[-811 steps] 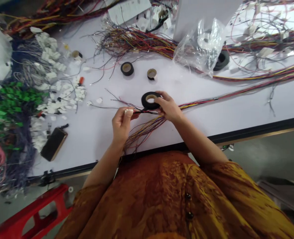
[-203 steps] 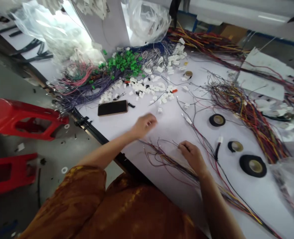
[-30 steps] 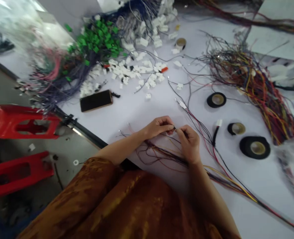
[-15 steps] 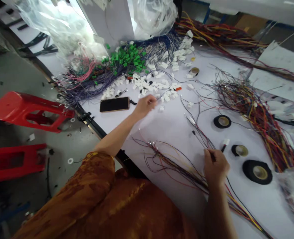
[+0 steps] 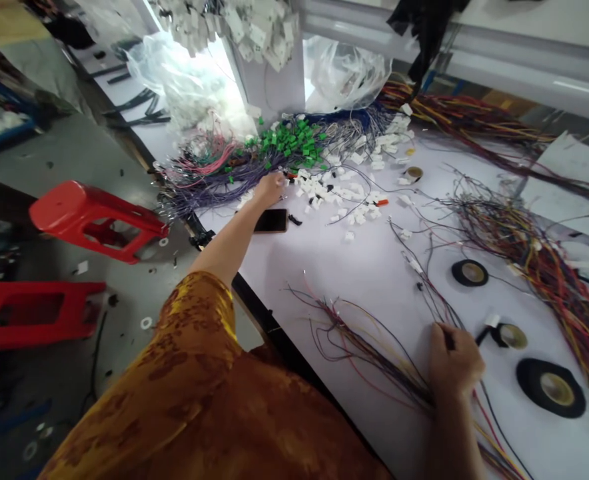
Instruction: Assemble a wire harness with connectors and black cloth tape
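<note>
My left hand [image 5: 270,189] reaches to the left end of a pile of white connectors [image 5: 319,188]. Its fingers are bent together, and I cannot make out what lies between them. Just below the wrist lies a phone [image 5: 272,221], partly covered by my forearm. My right hand [image 5: 456,360] is closed around thin wires [image 5: 432,293] that run up the table, with a small white connector [image 5: 415,265] along them. Beside and under that hand, a longer wire bundle [image 5: 374,353] fans out to the left, its loose ends spread on the white table [image 5: 334,260].
Black tape rolls [image 5: 470,272] lie to the right, beside a large wire heap [image 5: 529,247]. Green connectors [image 5: 294,141] and purple wires [image 5: 214,190] fill the back. Red stools [image 5: 94,217] stand on the floor at left, past the table's dark edge [image 5: 259,313].
My left hand has moved left and away from me, past the phone to the connectors' left end. My right hand stays closed on the wires. The view has shifted, so the table sits lower and further right.
</note>
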